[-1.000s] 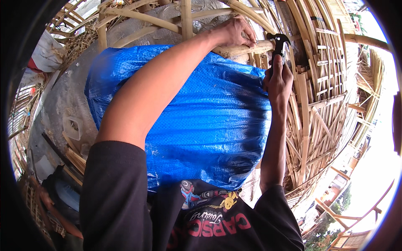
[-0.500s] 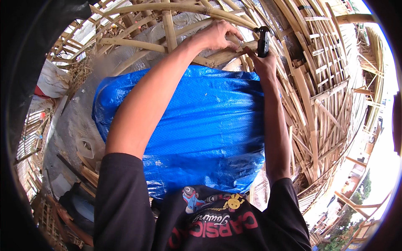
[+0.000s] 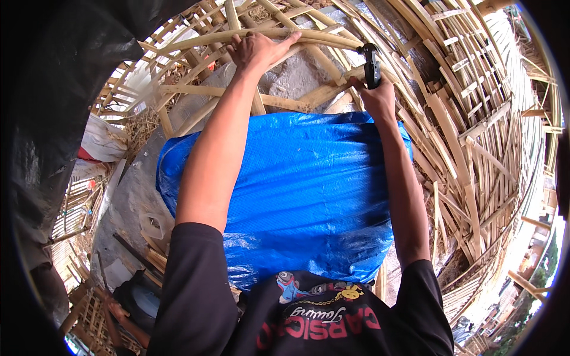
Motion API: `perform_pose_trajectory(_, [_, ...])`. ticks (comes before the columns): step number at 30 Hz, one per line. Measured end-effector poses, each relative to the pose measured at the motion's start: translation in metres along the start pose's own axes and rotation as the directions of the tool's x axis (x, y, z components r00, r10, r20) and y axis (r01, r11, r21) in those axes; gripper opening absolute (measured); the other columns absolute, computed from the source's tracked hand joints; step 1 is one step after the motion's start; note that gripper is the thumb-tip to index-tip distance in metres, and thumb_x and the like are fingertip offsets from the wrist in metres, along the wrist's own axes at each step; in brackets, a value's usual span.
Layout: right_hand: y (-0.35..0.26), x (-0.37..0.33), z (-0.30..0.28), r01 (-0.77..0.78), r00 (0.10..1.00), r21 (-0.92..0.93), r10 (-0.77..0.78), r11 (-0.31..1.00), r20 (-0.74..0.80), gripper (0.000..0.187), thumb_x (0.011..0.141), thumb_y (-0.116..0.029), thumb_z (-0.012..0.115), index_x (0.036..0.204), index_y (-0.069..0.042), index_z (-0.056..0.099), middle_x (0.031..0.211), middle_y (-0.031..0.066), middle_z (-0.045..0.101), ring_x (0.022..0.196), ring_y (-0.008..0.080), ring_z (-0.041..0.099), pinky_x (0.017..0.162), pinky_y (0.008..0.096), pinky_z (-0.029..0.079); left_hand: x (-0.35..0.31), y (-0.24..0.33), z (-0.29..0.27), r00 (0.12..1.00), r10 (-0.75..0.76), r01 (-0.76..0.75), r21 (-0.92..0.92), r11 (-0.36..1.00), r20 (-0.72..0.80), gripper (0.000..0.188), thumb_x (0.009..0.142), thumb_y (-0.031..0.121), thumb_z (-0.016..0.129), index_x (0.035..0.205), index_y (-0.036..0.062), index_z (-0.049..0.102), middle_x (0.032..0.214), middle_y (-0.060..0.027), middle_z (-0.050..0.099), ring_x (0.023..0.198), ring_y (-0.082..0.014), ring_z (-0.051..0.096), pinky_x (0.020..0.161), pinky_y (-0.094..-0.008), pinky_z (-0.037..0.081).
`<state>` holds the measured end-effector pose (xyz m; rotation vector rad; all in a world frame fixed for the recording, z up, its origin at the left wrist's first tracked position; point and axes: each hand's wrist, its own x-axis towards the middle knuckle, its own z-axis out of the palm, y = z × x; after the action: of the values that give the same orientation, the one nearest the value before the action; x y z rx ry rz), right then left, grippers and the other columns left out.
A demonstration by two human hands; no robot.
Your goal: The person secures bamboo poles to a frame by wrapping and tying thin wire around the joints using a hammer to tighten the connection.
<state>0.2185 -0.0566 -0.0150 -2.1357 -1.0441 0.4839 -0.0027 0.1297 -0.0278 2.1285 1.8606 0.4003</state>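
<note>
My left hand [image 3: 254,52] lies on a long curved bamboo pole [image 3: 323,37], its thumb and fingers spread apart. To its right, my right hand [image 3: 380,98] is closed around a black hand tool [image 3: 371,68] with a small hooked end; most of its grip is hidden, so its kind is unclear. The right hand's fingertips are close to a thick bamboo piece [image 3: 325,94] that slants below the curved pole. I cannot tell whether they touch it. Between my forearms a blue plastic sheet [image 3: 303,190] spreads across, wrinkled and shiny.
Woven bamboo strips [image 3: 469,89] rise along the right side. More crossing bamboo poles [image 3: 196,90] are at the far left, near a white sack [image 3: 101,142]. Dark plastic sheeting [image 3: 65,77] hangs at the left. Another person's hand [image 3: 116,305] shows at the lower left.
My left hand has left the area beside my right hand and moved left onto the curved pole, its fingers spreading. My right hand keeps the black tool. The view has shifted slightly.
</note>
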Motion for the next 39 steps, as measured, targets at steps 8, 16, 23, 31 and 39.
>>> perform_pose_trajectory(8, [0.003, 0.0, 0.006, 0.017, 0.999, 0.052, -0.019, 0.998, 0.03, 0.046, 0.074, -0.036, 0.088, 0.088, -0.002, 0.061, 0.071, 0.0077, 0.062, 0.065, 0.0194, 0.054, 0.065, 0.0375, 0.047, -0.008, 0.028, -0.004, 0.9, 0.398, -0.39, 0.077, 0.917, -0.178, 0.088, 0.068, 0.089, 0.059, 0.089, 0.0031, 0.067, 0.105, -0.0161, 0.061, 0.1, -0.0291, 0.054, 0.094, -0.0459, 0.035])
perform_pose_trajectory(16, [0.013, 0.002, 0.008, -0.038, 0.999, 0.107, 0.034, 0.994, 0.035, 0.044, 0.075, -0.034, 0.087, 0.088, -0.001, 0.061, 0.068, 0.0049, 0.059, 0.063, 0.0166, 0.053, 0.062, 0.0359, 0.045, -0.038, 0.058, -0.004, 0.914, 0.38, -0.376, -0.051, 0.925, 0.143, 0.083, 0.068, 0.075, 0.073, 0.104, 0.001, 0.07, 0.13, -0.0186, 0.058, 0.124, -0.0276, 0.054, 0.107, -0.0482, 0.037])
perform_pose_trajectory(23, [0.005, -0.002, 0.006, -0.024, 0.998, 0.141, 0.016, 0.99, 0.055, 0.039, 0.076, -0.032, 0.087, 0.085, -0.004, 0.061, 0.067, 0.0016, 0.059, 0.061, 0.0134, 0.052, 0.06, 0.0341, 0.045, -0.042, 0.062, -0.004, 0.92, 0.031, 0.013, -0.109, 0.994, 0.39, 0.101, 0.06, 0.07, 0.081, 0.126, -0.0029, 0.057, 0.136, -0.02, 0.055, 0.13, -0.0297, 0.051, 0.113, -0.0564, 0.025])
perform_pose_trajectory(31, [-0.002, -0.003, 0.004, -0.099, 0.994, 0.205, 0.088, 0.974, 0.064, 0.036, 0.073, -0.029, 0.089, 0.079, -0.005, 0.063, 0.066, 0.0007, 0.062, 0.058, 0.0104, 0.054, 0.056, 0.0302, 0.046, -0.033, 0.035, 0.025, 0.985, -0.084, 0.097, -0.082, 0.992, 0.153, 0.133, 0.042, 0.085, 0.079, 0.128, -0.0108, 0.047, 0.13, -0.0311, 0.054, 0.128, -0.0427, 0.048, 0.112, -0.0569, 0.025])
perform_pose_trajectory(39, [-0.01, -0.005, -0.002, -0.076, 0.996, 0.238, 0.062, 0.968, 0.065, 0.035, 0.073, -0.029, 0.089, 0.076, -0.005, 0.063, 0.065, 0.0006, 0.062, 0.056, 0.0104, 0.054, 0.056, 0.0295, 0.046, -0.038, 0.04, -0.027, 0.88, -0.067, 0.186, -0.21, 0.96, 0.471, 0.086, 0.038, 0.091, 0.075, 0.057, 0.0095, 0.055, 0.065, -0.0064, 0.062, 0.074, -0.0236, 0.068, 0.077, -0.0401, 0.055])
